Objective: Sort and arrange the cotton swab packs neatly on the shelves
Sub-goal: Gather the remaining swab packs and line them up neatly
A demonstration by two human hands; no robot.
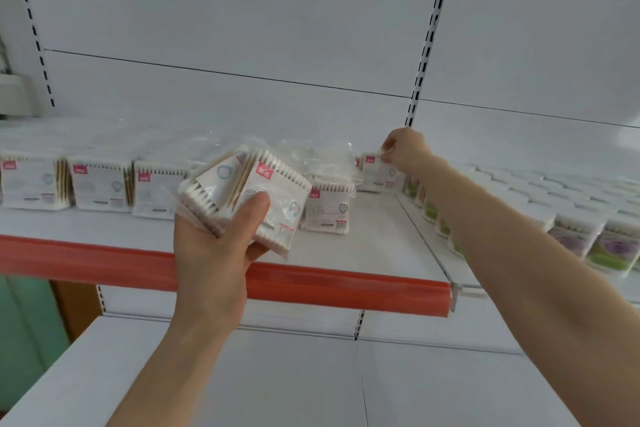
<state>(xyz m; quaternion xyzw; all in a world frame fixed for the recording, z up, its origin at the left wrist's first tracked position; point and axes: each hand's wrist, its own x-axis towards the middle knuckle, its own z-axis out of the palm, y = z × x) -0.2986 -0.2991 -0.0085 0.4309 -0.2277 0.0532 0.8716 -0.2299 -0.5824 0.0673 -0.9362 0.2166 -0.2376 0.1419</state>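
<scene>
Head view: row of packs [100, 185] already lined up at frame left. Left hand [214, 239] grips a loose bundle of packs [249, 191] at centre; right hand [403, 149] pinches a rear pack [375, 170]. Centre shelf [374, 246] gap unfilled, roughly halfway.

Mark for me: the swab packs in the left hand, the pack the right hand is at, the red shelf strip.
held swab packs [277, 184], head view, white label face of one pack.
back pack [374, 170], head view, its white front face.
red shelf strip [346, 291], head view, front face, right part.
</scene>
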